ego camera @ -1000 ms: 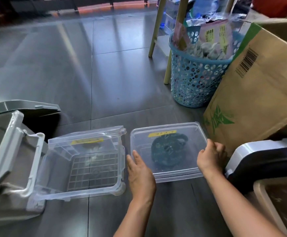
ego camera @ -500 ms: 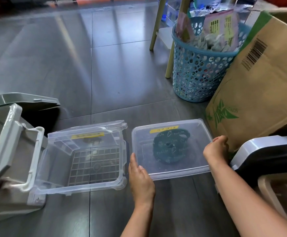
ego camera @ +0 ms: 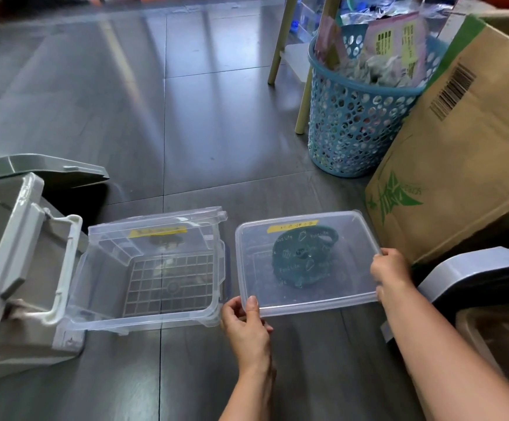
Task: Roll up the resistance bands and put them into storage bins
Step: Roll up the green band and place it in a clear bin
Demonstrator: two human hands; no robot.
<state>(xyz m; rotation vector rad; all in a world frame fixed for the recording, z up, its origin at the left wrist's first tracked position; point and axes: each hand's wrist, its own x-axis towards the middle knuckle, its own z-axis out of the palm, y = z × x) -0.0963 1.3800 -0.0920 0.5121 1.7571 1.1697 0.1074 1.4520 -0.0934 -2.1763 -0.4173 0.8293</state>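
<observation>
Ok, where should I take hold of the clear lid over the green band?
Grip the lid by its thin rim, from opposite sides, since it is wide and flat: the left hand pinches its near left corner, the right hand holds its right edge.

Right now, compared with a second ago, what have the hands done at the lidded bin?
The left hand slid along the clear lid from its left edge to the near left corner and now pinches it, thumb on top. The right hand still grips the right edge. The green resistance band under the lid and the open clear bin beside it stayed put.
</observation>
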